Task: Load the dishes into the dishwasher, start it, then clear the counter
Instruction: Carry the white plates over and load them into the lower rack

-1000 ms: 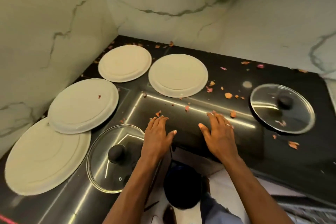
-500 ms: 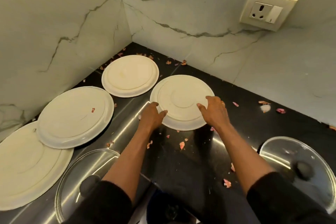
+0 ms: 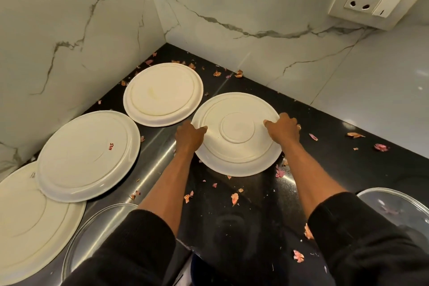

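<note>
Several white plates lie upside down on the black counter (image 3: 336, 169). My left hand (image 3: 188, 139) grips the left rim of the nearest plate (image 3: 236, 146), and my right hand (image 3: 283, 129) grips its right rim. That plate looks slightly raised at its near edge. Another plate (image 3: 162, 94) lies in the back corner. A plate with a red mark (image 3: 88, 155) overlaps a larger plate (image 3: 30, 223) at the left.
Glass lids lie near the front edge, one at the left (image 3: 97, 234) and one at the right (image 3: 394, 211). Pink petal scraps (image 3: 235, 198) are scattered over the counter. Marble walls close the corner, with a power socket (image 3: 366, 0) at the upper right.
My hands moved from the counter's front up to the middle plate and took hold of its two sides. The view has come closer to the corner.
</note>
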